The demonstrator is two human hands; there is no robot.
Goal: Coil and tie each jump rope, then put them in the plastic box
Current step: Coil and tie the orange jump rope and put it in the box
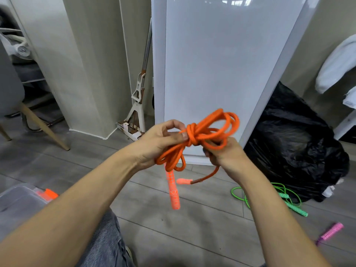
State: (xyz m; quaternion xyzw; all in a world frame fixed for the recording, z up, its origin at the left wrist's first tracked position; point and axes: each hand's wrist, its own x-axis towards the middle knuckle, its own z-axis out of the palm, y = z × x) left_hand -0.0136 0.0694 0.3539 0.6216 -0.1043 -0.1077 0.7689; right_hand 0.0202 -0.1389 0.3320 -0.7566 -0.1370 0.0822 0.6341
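Both hands [161,143] grip orange rope [204,132] — mid-air, knotted.

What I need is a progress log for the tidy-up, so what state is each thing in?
orange jump rope: coiled, knotted round its middle, handles dangling.
left hand: grips the coil beside the knot.
right hand: grips the coil's other side.
green jump rope: loose, uncoiled on the floor.
pink handle: lying on the floor.
plastic box: something orange shows in it; lid unclear.
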